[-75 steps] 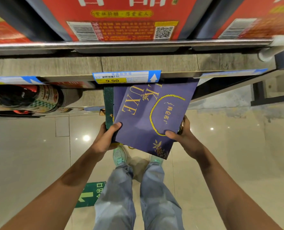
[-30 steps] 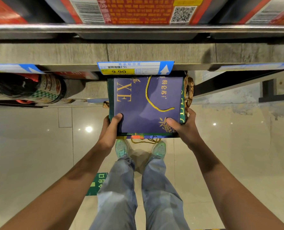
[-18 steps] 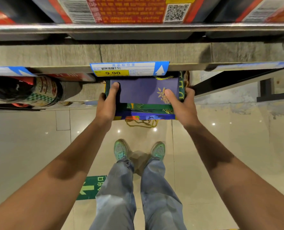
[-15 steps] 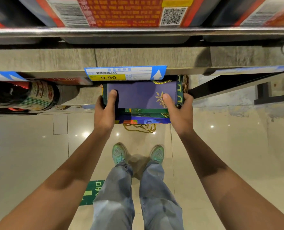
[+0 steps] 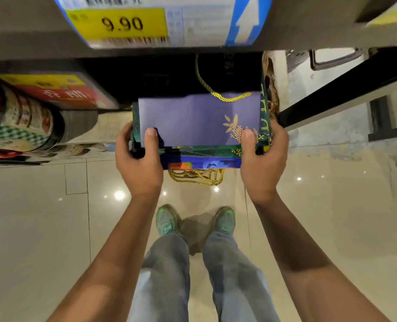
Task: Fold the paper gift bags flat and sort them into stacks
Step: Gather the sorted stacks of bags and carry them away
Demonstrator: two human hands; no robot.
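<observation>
Both hands grip the flat bag stack mid-frame: left hand left edge, right hand right edge. Purple bag on top, thumbs pressing it.

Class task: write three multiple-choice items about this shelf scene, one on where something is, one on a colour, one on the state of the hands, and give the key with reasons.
1. Where is the price tag?
A. on the floor
B. on the shelf edge above the bags
C. inside a bag

2. What colour is the top bag?
A. purple
B. red
C. white

3. How are the hands on the stack of bags?
A. both off it
B. only the left grips
C. both grip its ends

Key: 1 B, the tag sits above the bags; 2 A, its face is purple; 3 C, the left hand and right hand curl round opposite ends, thumbs on top.
</observation>
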